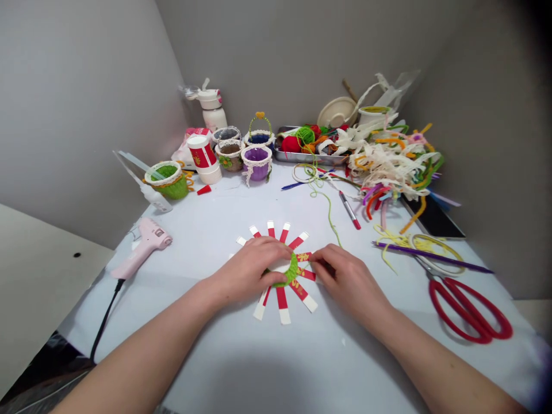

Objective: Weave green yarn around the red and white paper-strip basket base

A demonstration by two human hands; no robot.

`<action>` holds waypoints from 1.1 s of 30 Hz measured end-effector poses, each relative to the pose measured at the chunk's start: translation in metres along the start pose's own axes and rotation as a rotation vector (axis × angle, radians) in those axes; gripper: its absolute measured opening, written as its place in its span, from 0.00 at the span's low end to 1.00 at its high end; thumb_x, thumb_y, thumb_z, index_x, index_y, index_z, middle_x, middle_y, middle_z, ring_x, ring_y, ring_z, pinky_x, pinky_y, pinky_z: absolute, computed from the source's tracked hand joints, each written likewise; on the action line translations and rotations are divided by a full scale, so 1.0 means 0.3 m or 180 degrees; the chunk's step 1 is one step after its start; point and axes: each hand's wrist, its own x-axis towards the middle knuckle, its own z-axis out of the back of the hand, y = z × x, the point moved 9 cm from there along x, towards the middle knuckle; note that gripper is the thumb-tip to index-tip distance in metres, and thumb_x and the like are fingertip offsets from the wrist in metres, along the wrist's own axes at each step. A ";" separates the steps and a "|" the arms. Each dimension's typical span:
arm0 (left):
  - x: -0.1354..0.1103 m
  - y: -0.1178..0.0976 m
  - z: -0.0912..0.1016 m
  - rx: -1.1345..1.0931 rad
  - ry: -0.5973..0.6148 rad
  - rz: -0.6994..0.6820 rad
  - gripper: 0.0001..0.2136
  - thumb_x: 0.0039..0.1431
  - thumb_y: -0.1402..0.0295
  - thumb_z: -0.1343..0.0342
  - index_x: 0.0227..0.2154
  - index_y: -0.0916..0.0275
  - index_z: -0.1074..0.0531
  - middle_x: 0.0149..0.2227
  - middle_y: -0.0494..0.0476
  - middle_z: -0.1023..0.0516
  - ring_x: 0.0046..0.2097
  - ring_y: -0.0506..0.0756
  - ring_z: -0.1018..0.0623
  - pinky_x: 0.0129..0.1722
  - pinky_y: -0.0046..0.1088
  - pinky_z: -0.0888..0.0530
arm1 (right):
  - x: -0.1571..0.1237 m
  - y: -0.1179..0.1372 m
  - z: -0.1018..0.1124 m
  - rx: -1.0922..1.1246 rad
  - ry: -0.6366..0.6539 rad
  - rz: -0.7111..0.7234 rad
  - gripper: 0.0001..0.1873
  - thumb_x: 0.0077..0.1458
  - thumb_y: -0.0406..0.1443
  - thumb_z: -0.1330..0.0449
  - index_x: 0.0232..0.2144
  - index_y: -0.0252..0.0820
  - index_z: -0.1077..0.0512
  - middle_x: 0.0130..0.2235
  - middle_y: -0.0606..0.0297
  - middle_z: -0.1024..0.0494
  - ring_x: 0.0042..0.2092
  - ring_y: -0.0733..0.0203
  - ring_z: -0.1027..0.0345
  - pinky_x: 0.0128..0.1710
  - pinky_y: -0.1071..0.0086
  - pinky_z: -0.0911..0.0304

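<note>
A paper cup cut into strips (282, 300) lies flattened on the table, its red and white strips fanned outward like rays. Bright green yarn (294, 269) is wound in a ring around the cup's white round base. My left hand (254, 263) is closed over the left part of the cup, with thumb and fingers curved around the base. At the right side of the ring, my right hand (347, 275) pinches the green yarn strand between thumb and forefinger. The strand (331, 215) also trails back across the table towards a green yarn ball (306, 135).
Left are a pink glue gun (144, 247) with its cord and a green yarn basket (170, 181). Small decorated pots (257, 164) and a metal tray (310, 157) of yarn stand behind. Red-handled scissors (470, 310), a purple pencil-like stick (435, 257) and heaped lace (379, 158) lie right.
</note>
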 end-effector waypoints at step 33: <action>-0.034 0.044 0.052 -0.0014 0.0267 0.0055 0.13 0.73 0.73 0.48 0.56 0.56 0.29 0.63 0.60 0.24 0.66 0.61 0.28 0.70 0.52 0.38 | -0.182 0.172 -0.010 -0.0616 0.0971 0.1322 0.15 0.56 0.18 0.45 0.30 0.41 0.28 0.35 0.61 0.25 0.33 0.59 0.31 0.31 0.66 0.37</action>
